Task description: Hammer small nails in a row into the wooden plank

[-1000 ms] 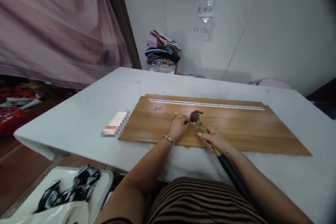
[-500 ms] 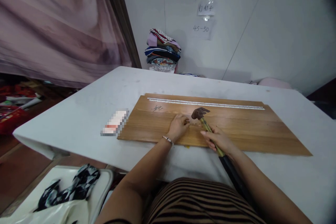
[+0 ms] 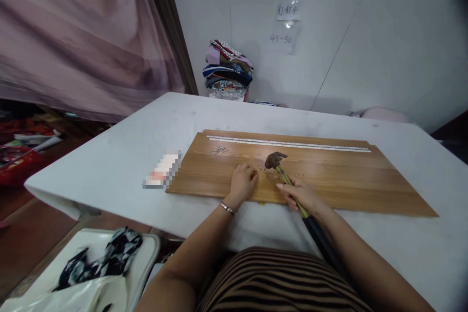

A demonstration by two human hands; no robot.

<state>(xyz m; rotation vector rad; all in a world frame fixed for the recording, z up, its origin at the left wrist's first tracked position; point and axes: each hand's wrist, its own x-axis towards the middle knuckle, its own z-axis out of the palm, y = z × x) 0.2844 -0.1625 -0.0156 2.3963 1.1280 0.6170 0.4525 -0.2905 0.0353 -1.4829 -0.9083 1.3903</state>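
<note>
Our right hand (image 3: 302, 195) grips hammer (image 3: 275, 160) handle; head sits forward-left of it, just beside left hand (image 3: 242, 181), curled on board (image 3: 336, 180); pinch unclear.

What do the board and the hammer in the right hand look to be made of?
Board: wood or wood-look laminate, by the brown grain and glossy sheen. Hammer: dark, dull metal head, possibly rusted; yellowish handle, wood or fibreglass, running into a black grip below the right hand.
</note>
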